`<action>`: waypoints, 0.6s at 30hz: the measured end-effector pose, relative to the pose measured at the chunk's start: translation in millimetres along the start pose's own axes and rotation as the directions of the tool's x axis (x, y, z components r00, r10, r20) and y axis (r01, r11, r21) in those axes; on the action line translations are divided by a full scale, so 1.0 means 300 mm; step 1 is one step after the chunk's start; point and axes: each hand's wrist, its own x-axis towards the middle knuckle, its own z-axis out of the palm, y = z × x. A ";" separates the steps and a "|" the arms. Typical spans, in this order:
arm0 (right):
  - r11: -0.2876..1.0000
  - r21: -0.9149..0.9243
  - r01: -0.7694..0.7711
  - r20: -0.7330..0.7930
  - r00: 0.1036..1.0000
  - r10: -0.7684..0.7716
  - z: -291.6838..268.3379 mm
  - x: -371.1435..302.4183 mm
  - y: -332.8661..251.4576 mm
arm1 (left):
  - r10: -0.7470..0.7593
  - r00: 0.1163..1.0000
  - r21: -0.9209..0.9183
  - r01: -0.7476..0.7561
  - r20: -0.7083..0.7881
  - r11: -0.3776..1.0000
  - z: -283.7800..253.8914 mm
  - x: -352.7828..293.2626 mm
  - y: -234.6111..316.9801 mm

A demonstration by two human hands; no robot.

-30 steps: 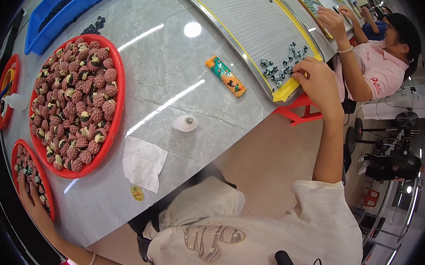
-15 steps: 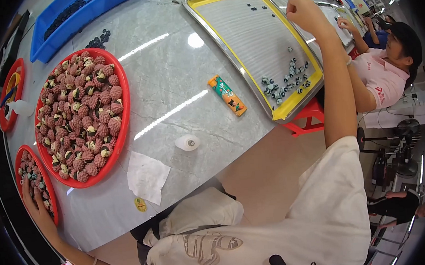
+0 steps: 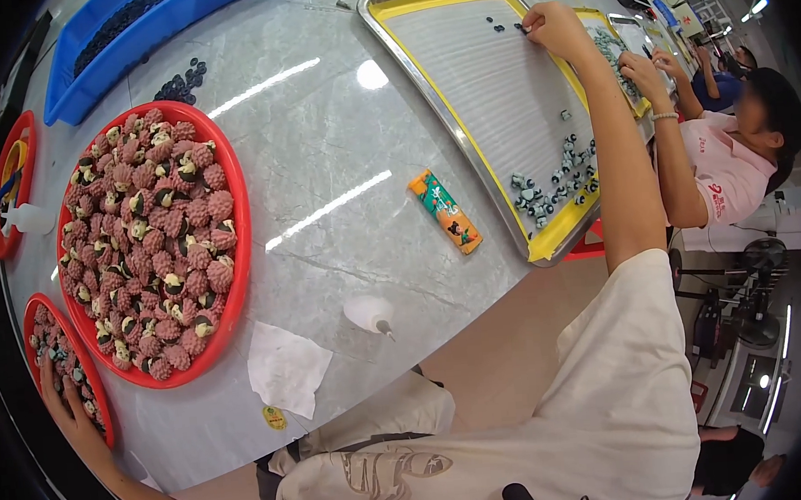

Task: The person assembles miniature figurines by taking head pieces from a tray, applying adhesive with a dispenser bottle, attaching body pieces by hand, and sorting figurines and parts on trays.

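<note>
My right hand (image 3: pixel 557 33) is over the far end of a metal tray (image 3: pixel 447 121) with a yellow border. Thumb and fingers are pinched together beside small dark round pieces (image 3: pixel 497 25); a tiny pale spot shows at the fingertips, too small to name. Several small pale-and-dark pieces (image 3: pixel 563 178) lie at the tray's near end. My left hand (image 3: pixel 70 408) rests on a small red basket (image 3: pixel 103 401) of pink and pale-blue moulded pieces, fingers stretched out and somewhat apart. Beside it stands a larger red basket (image 3: pixel 242 215) heaped with pink bumpy pieces with cream-and-black parts.
A white nozzle bottle (image 3: pixel 368 315), a crumpled white tissue (image 3: pixel 286 368) and an orange-green packet (image 3: pixel 444 212) lie on the grey table. A blue bin (image 3: pixel 65 97) of dark pieces stands far left, with loose dark pieces (image 3: pixel 183 82) nearby. At right, a co-worker (image 3: pixel 734 171) handles another tray.
My right hand has come left over the tray's far end, fingertips now by the dark pieces. The bottle's nozzle now points toward the lower right. My left hand stays on the small basket.
</note>
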 end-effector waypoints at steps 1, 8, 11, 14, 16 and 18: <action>0.996 0.091 -0.013 -0.027 1.000 0.015 0.006 -0.003 -0.005 | -0.007 1.000 -0.004 0.007 -0.003 1.000 0.002 0.000 0.000; 0.947 0.321 -0.011 -0.027 0.999 0.021 0.022 -0.007 -0.047 | -0.033 0.999 -0.023 0.033 -0.008 0.999 0.011 0.003 -0.009; 0.942 0.335 0.036 -0.058 0.998 -0.017 0.010 -0.028 -0.141 | -0.024 1.000 0.013 0.024 -0.004 1.000 0.001 0.002 -0.010; 0.936 0.307 0.172 -0.098 0.984 -0.149 0.015 -0.034 -0.133 | -0.048 0.999 -0.020 0.047 -0.016 0.999 -0.001 0.000 -0.020; 0.930 0.302 0.208 -0.126 0.976 -0.177 0.029 -0.032 -0.131 | -0.064 0.998 -0.034 0.064 -0.012 0.997 -0.001 0.000 0.014; 0.924 0.295 0.243 -0.157 0.966 -0.204 0.038 -0.026 -0.122 | -0.084 0.996 -0.050 0.084 -0.016 0.995 0.007 -0.002 0.017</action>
